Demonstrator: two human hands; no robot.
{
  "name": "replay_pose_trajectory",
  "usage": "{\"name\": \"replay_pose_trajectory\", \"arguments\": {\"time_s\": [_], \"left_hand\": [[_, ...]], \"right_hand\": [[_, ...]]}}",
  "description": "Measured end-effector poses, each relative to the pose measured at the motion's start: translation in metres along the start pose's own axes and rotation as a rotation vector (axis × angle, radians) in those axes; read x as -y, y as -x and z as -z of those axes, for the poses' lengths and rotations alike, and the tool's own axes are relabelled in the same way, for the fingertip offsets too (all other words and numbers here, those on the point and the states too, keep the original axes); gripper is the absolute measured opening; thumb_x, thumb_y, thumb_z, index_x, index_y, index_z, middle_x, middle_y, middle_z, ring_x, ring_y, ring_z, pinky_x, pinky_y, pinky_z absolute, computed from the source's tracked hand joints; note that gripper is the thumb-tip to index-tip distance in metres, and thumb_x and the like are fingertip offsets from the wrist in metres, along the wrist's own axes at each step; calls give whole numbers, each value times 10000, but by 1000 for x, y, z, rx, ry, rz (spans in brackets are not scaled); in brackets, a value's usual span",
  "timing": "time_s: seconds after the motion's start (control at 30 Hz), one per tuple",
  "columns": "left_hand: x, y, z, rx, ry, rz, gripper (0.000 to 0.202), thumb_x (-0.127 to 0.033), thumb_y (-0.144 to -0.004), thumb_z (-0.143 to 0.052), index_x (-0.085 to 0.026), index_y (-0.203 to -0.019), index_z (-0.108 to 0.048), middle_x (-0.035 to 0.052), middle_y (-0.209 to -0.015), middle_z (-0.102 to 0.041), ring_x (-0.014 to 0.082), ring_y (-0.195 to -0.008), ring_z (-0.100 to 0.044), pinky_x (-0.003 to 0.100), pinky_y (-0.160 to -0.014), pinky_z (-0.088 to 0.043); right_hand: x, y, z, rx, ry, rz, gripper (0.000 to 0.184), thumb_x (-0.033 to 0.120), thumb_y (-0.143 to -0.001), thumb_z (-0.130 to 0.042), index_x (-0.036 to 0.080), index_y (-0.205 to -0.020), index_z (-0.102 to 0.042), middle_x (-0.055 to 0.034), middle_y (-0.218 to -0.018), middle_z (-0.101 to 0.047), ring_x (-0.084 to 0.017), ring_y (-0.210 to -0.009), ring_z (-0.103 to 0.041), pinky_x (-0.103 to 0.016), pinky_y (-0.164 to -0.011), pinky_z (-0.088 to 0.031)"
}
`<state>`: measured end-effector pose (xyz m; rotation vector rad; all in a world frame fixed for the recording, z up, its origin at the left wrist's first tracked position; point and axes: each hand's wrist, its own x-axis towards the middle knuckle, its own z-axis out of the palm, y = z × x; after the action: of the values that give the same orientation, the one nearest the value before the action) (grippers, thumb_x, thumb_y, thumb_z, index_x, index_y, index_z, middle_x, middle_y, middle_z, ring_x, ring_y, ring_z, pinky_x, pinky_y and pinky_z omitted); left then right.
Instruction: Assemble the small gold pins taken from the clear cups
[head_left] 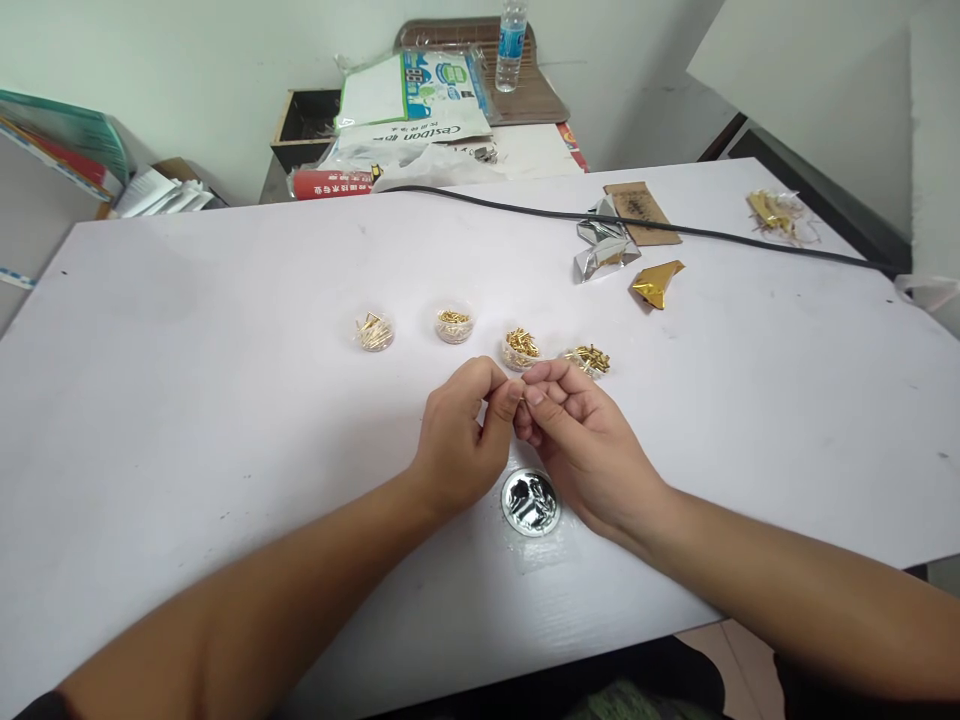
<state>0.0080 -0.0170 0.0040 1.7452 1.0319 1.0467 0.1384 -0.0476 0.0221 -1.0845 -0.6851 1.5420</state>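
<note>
My left hand [466, 430] and my right hand [574, 430] meet fingertip to fingertip above the white table. Both are closed in a pinch, with a tiny thin piece between them, too small to name. Just beyond the fingers stands a small clear cup [520, 348] of gold-coloured metal pieces. To its right lies another heap of brass-coloured pieces [591, 360], partly behind my right hand. Farther left are a cup of gold bits [454, 323] and a cup of pale, thin pins [374, 332]. Below my hands lies a round, shiny silver dish [531, 503].
A black cable [495, 205] crosses the table's far side. Near it lie silver foil packets [606, 245], a brown paper piece [643, 213], a gold foil packet [657, 284] and a clear bag [780, 214]. Behind the table stands a water bottle [511, 45] beside packaging [412, 90].
</note>
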Motion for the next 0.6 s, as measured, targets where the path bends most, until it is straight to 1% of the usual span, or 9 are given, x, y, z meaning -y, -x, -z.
{"name": "replay_pose_trajectory", "arguments": {"time_s": [0.17,0.4,0.6], "left_hand": [[1,0,0,4,-24,-20,283,-333,-996,-435,-218,-737,-437,2,-653,-610,146,-647,-571,295,-625,-483],[1,1,-1,0,-37,-62,279,-301,-996,-433,-216,-730,-425,5,-665,-595,148,-664,-555,299,-634,-474],[0,0,-2,-20,-104,-91,280,-281,-994,-427,-218,-721,-409,2,-655,-574,149,-660,-544,300,-623,-464]], "right_hand": [[0,0,-1,-12,-10,1,255,350,-777,-769,226,-890,-578,52,-658,-551,-96,-625,-512,-236,-609,-459],[-1,1,-2,-17,-35,16,227,331,-789,-759,224,-881,-580,56,-648,-533,-89,-615,-501,-228,-605,-451],[-1,1,-3,-38,7,18,206,331,-804,-733,230,-877,-569,58,-649,-518,-97,-624,-507,-239,-614,-456]]}}
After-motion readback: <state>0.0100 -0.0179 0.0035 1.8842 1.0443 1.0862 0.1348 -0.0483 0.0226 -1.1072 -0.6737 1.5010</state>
